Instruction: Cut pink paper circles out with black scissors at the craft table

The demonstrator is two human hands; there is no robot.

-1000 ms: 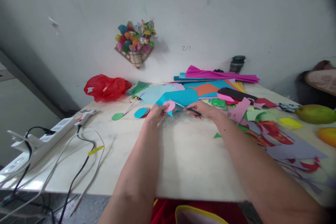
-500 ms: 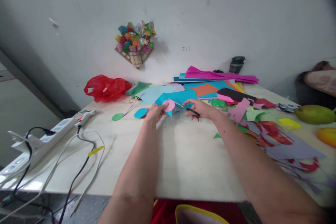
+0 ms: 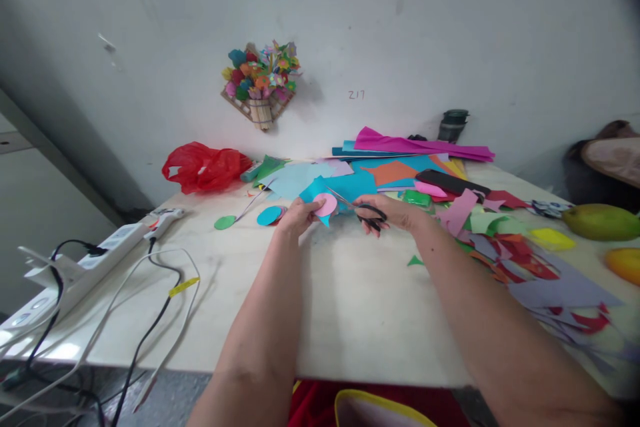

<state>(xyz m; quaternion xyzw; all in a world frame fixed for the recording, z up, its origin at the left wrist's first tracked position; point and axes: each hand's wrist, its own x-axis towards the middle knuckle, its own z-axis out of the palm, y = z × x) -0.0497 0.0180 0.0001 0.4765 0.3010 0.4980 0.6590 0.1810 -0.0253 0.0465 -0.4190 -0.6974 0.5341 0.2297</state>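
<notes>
Pale worktop (image 3: 360, 320) runs open to its front edge, bottom centre — paper scraps (image 3: 515, 250) crowd the right. Mid-frame, the left grip (image 3: 299, 215) pinches a pink circle (image 3: 328, 205) against blue paper (image 3: 316, 187); the right grip (image 3: 396, 211) clasps scissors (image 3: 374, 207).

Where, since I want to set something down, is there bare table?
One patch: the tabletop between the left forearm and right forearm, from below the pink disc to the front edge, with a green scrap near the right forearm. Another: between the left forearm and the yellow cable tag. Crowded: right, paper scraps and fruit; back, coloured sheets; far left, power strip.
</notes>
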